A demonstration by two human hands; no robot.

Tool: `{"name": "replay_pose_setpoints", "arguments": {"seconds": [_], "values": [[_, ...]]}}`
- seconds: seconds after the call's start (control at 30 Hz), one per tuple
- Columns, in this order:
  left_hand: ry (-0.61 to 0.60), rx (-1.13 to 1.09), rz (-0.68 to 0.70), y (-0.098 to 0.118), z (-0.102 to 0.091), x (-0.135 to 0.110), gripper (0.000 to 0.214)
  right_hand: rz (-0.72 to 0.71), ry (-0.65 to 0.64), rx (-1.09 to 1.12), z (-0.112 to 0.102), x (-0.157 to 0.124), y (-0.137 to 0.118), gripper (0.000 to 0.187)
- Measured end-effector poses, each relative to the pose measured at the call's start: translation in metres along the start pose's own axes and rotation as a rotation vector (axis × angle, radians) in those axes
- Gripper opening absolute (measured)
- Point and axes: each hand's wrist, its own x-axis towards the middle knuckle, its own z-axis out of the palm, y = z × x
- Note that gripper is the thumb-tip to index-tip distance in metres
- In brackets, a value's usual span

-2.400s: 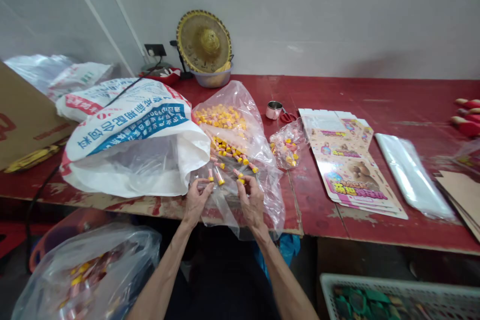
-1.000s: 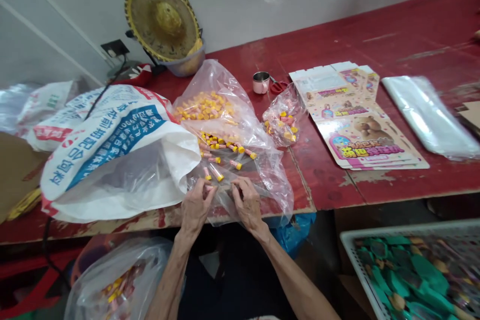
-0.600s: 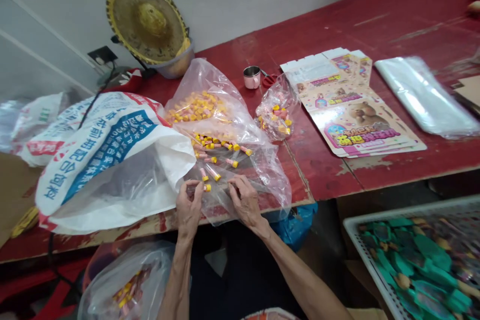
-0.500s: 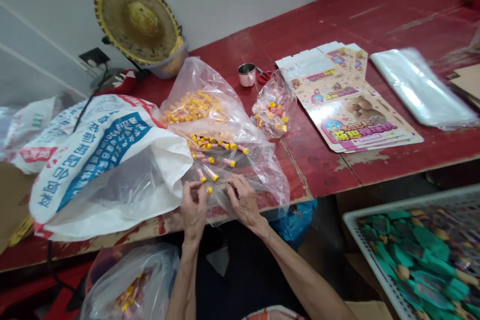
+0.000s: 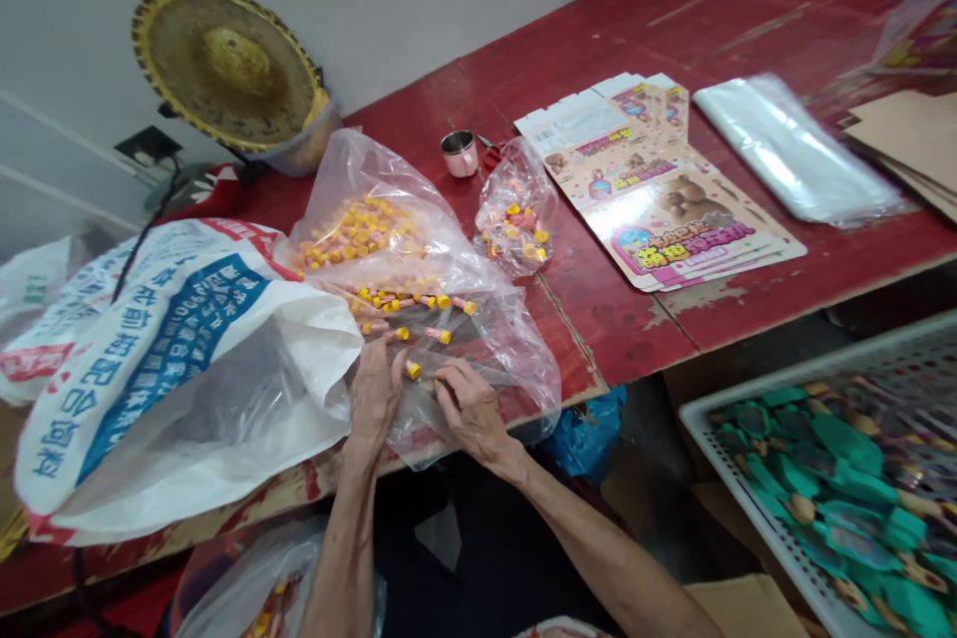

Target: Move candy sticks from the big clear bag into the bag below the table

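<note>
My left hand (image 5: 374, 391) rests over the front of a clear plastic bag (image 5: 532, 354), fingers curled over the spot where small pink tubes with yellow caps lie. Whatever it grips is hidden beneath the fingers. A single yellow-capped tube (image 5: 414, 370) lies just right of my left thumb, between the two hands. My right hand (image 5: 475, 407) is closed, fingertips drawn together on the bag near that tube; what they hold does not show. Beyond my fingers are several loose capped tubes (image 5: 440, 335), with a large heap of them (image 5: 359, 231) deeper in the bag.
A white printed sack (image 5: 186, 359) lies left. Behind are a small tied bag of tubes (image 5: 515, 229), a pink cup (image 5: 459, 155) and red scissors (image 5: 491, 154). Printed cartons (image 5: 673, 204) and clear bags (image 5: 797, 150) lie right. A white crate (image 5: 692, 414) holds green pieces.
The view has shifted, so the table things sit further left. My left hand has reached forward over a tube seen before. Another tube beside it is no longer visible. My right hand stays close by.
</note>
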Motion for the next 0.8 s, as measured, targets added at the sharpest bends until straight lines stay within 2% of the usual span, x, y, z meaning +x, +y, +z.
{"name": "replay_pose_setpoints", "arguments": {"seconds": [0.1,0.2,0.33,0.47,0.57,0.67,0.8], "values": [[-0.025,-0.002,0.044,-0.004,0.002,-0.003,0.025,-0.015,-0.011,-0.104,0.003,0.002,-0.002,0.02],[-0.034,0.05,0.072,-0.003,0.003,-0.01,0.029,-0.073,-0.058,-0.334,0.01,0.002,-0.004,0.009],[-0.091,0.086,0.023,0.002,0.005,-0.015,0.034,-0.129,-0.102,-0.511,0.019,0.0,-0.004,0.006],[-0.175,-0.186,-0.068,0.011,-0.004,-0.009,0.03,-0.094,-0.104,-0.468,0.02,-0.001,-0.001,0.011],[-0.037,-0.325,-0.11,0.021,-0.015,-0.011,0.043,-0.051,-0.07,-0.36,0.016,-0.001,0.0,0.025],[0.113,-0.272,-0.068,0.028,-0.021,-0.025,0.047,0.003,0.004,-0.257,0.014,-0.003,0.001,0.044],[0.081,-0.167,0.001,0.026,-0.023,-0.046,0.044,0.051,0.0,-0.181,0.012,-0.005,0.001,0.045]]}}
